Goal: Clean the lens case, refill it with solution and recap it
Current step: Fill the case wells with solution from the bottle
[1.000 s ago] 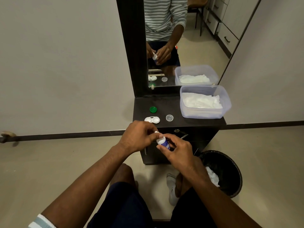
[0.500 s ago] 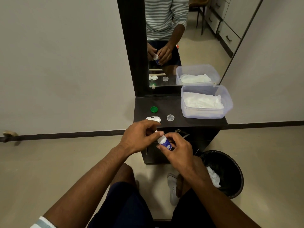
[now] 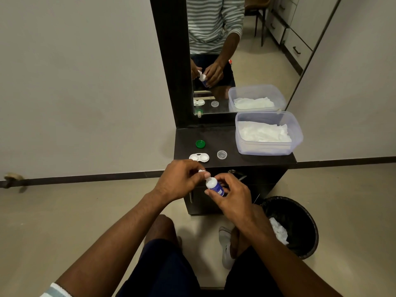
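Pinching the small white cap [image 3: 201, 171] with the left hand [image 3: 179, 181], just off the bottle [image 3: 214, 186] tip; gripping that bottle in the right hand [image 3: 230, 196], tilted up-left; leaving the open lens case [image 3: 199, 157] on the bench [image 3: 246, 161] just ahead, nearest the left hand.

Single head view — forward and down, near the hands, dark dresser top [image 3: 246, 161] beyond

The left hand [image 3: 180, 181] now pinches the small white cap [image 3: 201, 171] clear of the solution bottle [image 3: 214, 186] — lifted toward 11 o'clock, nozzle bared.
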